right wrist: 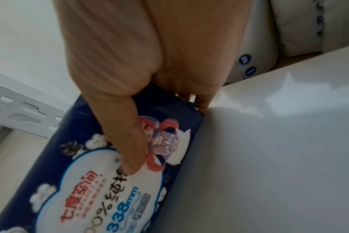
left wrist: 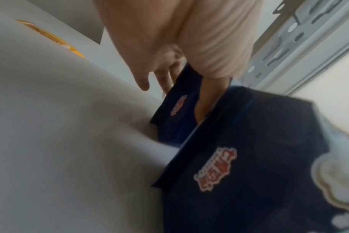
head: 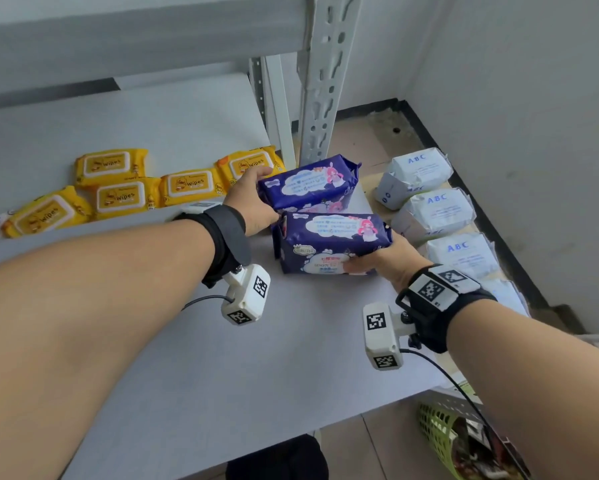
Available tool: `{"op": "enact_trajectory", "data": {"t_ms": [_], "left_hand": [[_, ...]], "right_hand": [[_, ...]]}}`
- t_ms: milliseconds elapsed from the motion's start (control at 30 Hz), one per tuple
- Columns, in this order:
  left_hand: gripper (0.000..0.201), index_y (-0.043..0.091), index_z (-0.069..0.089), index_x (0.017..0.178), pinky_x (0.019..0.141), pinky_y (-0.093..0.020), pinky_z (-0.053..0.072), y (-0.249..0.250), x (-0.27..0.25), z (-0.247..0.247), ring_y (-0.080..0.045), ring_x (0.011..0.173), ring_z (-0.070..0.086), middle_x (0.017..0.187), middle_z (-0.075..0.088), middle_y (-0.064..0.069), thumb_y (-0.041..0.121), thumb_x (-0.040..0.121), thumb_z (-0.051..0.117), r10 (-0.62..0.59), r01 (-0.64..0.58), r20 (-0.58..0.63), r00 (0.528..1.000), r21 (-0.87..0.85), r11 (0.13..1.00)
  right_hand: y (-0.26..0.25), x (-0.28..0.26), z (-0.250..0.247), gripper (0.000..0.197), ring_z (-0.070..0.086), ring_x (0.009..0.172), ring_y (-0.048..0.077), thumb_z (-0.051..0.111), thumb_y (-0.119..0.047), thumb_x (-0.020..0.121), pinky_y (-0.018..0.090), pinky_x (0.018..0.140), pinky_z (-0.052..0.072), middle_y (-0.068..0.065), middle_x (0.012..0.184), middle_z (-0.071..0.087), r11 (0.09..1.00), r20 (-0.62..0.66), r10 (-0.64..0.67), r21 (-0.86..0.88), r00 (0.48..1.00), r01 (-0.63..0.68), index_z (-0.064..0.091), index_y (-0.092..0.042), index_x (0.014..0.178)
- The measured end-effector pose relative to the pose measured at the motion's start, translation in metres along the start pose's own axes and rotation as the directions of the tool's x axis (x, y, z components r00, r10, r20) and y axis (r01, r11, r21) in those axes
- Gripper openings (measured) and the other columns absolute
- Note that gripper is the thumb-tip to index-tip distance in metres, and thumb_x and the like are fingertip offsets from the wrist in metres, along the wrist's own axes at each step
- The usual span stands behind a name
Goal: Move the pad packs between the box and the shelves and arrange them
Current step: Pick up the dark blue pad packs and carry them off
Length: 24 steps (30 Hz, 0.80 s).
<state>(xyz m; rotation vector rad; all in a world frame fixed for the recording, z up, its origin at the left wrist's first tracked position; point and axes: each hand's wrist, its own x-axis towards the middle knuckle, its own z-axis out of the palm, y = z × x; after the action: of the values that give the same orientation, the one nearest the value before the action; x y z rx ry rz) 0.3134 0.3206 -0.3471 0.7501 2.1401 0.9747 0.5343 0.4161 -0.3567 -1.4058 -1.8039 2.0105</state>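
Two dark blue pad packs with cartoon prints lie side by side on the grey shelf board [head: 222,341]. My left hand [head: 265,197] grips the left end of the far blue pack [head: 308,183], thumb down in the gap between the packs and fingers on the far side. My right hand [head: 367,247] grips the right end of the near blue pack [head: 329,240], thumb pressed on its front face. The left wrist view shows the left hand [left wrist: 181,100], the far pack [left wrist: 175,110] and the near pack [left wrist: 249,165]. The right wrist view shows the right hand [right wrist: 165,138] on the near pack [right wrist: 90,189].
Several yellow wipes packs [head: 118,195] lie on the shelf to the left. White ABC pad packs [head: 433,213] stand in a row in a cardboard box [head: 371,178] on the floor at the right. A perforated shelf post [head: 322,81] rises behind the packs. A green basket [head: 440,434] sits below.
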Motion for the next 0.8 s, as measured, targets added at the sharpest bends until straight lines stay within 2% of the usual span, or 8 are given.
{"op": "enact_trajectory", "data": {"t_ms": [133, 233, 367, 500, 567, 633, 700, 800], "left_hand": [[0.086, 0.018, 0.035, 0.14, 0.088, -0.024, 0.045, -0.002, 0.002, 0.005, -0.018, 0.122, 0.049, 0.137, 0.048, -0.005, 0.005, 0.068, 0.08, 0.016, -0.018, -0.038, 0.999, -0.05, 0.999], [0.077, 0.013, 0.039, 0.137, 0.092, -0.028, 0.042, -0.003, 0.003, 0.013, -0.021, 0.124, 0.049, 0.138, 0.05, -0.007, 0.009, 0.072, 0.079, -0.018, 0.013, -0.068, 0.998, -0.083, 0.996], [0.069, 0.014, 0.046, 0.133, 0.091, -0.027, 0.041, -0.003, -0.003, 0.009, -0.023, 0.119, 0.053, 0.133, 0.056, -0.006, 0.014, 0.072, 0.078, -0.102, 0.08, -0.122, 0.987, -0.177, 0.981], [0.055, 0.015, 0.055, 0.124, 0.088, -0.036, 0.05, -0.002, -0.02, -0.013, -0.03, 0.106, 0.06, 0.121, 0.064, -0.01, 0.009, 0.073, 0.073, -0.19, 0.143, -0.161, 0.968, -0.268, 0.953], [0.048, 0.014, 0.059, 0.121, 0.062, -0.028, 0.053, -0.004, -0.034, -0.029, -0.03, 0.083, 0.065, 0.11, 0.067, -0.014, 0.008, 0.075, 0.07, -0.242, 0.171, -0.156, 0.958, -0.37, 0.913], [0.043, 0.013, 0.061, 0.12, 0.045, -0.02, 0.043, -0.005, -0.055, -0.048, -0.022, 0.06, 0.056, 0.093, 0.068, -0.014, 0.005, 0.078, 0.065, -0.302, 0.186, -0.163, 0.939, -0.498, 0.847], [0.039, 0.013, 0.06, 0.12, 0.05, -0.023, 0.044, -0.006, -0.082, -0.069, -0.019, 0.059, 0.053, 0.084, 0.064, -0.009, 0.004, 0.081, 0.062, -0.389, 0.197, -0.182, 0.903, -0.629, 0.752], [0.035, 0.012, 0.061, 0.117, 0.057, -0.027, 0.047, -0.004, -0.125, -0.104, -0.02, 0.06, 0.056, 0.084, 0.064, -0.01, 0.006, 0.082, 0.06, -0.453, 0.142, -0.216, 0.865, -0.761, 0.633]], "right_hand": [[0.005, 0.001, -0.003, 0.063, 0.065, 0.081, 0.021, 0.077, 0.016, 0.058, 0.017, 0.046, 0.047, 0.011, 0.101, 0.07, 1.0, 0.003, 0.007, 0.021, 1.0, -0.007, 0.06, -0.004, 0.115], [0.007, 0.0, -0.002, 0.055, 0.069, 0.085, 0.025, 0.078, 0.014, 0.056, 0.024, 0.059, 0.054, 0.01, 0.097, 0.073, 0.998, 0.005, 0.028, 0.049, 1.0, -0.028, 0.066, -0.006, 0.105], [0.0, -0.005, -0.002, 0.042, 0.071, 0.083, 0.026, 0.076, 0.014, 0.059, 0.027, 0.059, 0.055, 0.011, 0.094, 0.074, 0.993, 0.052, 0.019, 0.116, 0.998, -0.025, 0.069, -0.011, 0.092], [-0.025, -0.022, 0.008, 0.049, 0.067, 0.099, 0.038, 0.077, 0.003, 0.059, 0.048, 0.086, 0.055, 0.022, 0.107, 0.069, 0.97, 0.139, -0.014, 0.244, 0.99, -0.02, 0.066, 0.0, 0.107], [-0.046, -0.032, 0.018, 0.055, 0.067, 0.1, 0.038, 0.079, -0.007, 0.059, 0.048, 0.088, 0.054, 0.021, 0.109, 0.069, 0.961, 0.185, -0.041, 0.276, 0.982, -0.012, 0.064, 0.0, 0.112], [-0.07, -0.044, 0.029, 0.051, 0.07, 0.096, 0.032, 0.078, -0.013, 0.061, 0.041, 0.079, 0.058, 0.017, 0.105, 0.072, 0.952, 0.227, -0.072, 0.307, 0.971, -0.001, 0.065, -0.004, 0.11], [-0.096, -0.058, 0.045, 0.048, 0.071, 0.092, 0.028, 0.078, -0.017, 0.062, 0.035, 0.072, 0.059, 0.015, 0.103, 0.073, 0.946, 0.275, -0.089, 0.325, 0.957, -0.006, 0.065, -0.007, 0.108], [-0.132, -0.081, 0.074, 0.045, 0.07, 0.095, 0.028, 0.079, -0.027, 0.062, 0.036, 0.082, 0.058, 0.014, 0.103, 0.073, 0.958, 0.334, -0.12, 0.287, 0.935, 0.02, 0.068, -0.011, 0.103]]}}
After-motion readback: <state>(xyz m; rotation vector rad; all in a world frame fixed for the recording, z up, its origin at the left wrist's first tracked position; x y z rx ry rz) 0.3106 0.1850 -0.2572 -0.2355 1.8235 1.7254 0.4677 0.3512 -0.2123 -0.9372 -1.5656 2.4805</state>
